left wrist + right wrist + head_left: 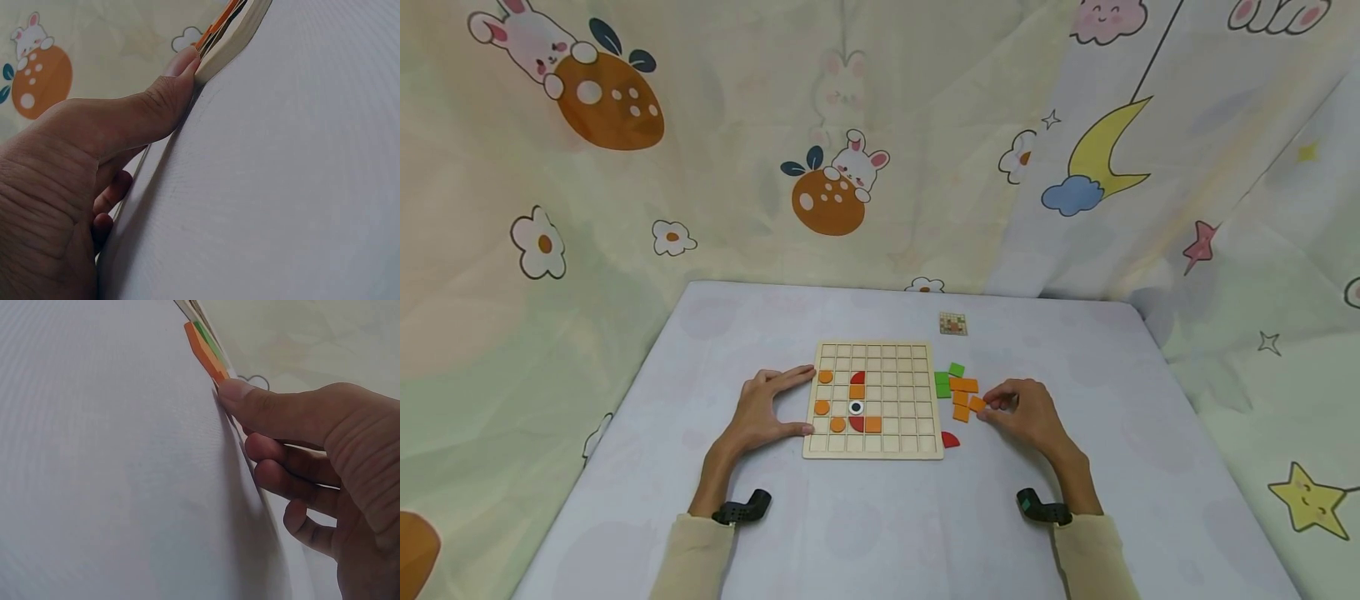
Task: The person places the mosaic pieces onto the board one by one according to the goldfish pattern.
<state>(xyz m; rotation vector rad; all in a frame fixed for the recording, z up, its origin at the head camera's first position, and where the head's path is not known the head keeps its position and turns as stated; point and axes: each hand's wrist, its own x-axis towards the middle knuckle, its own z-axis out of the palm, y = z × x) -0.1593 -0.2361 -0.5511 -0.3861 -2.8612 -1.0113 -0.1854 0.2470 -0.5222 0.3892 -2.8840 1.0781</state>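
Note:
A pale wooden grid board (895, 447) lies on the table. My left hand (762, 412) is at its left edge, thumb and forefinger extended and spread, fingertips against the rim. On the board sit an eye tile (856, 407) with a dark centre, red quarter-round tiles (857, 378), orange square tiles (872, 425) and orange round tiles (825, 377). To the right of the board, my right hand (1024, 410) pinches an orange square tile (977, 404) between thumb and fingers, beside a loose group of orange tiles (964, 385). In the right wrist view, the thumb tip covers the end of the orange pieces.
Green square tiles (942, 385) lie against the board's right edge, with a loose red quarter-round tile (951, 439) nearer me. A small patterned card (953, 324) lies beyond the board's far right corner. Behind the white-covered table (865, 533) hangs a printed curtain (722, 167).

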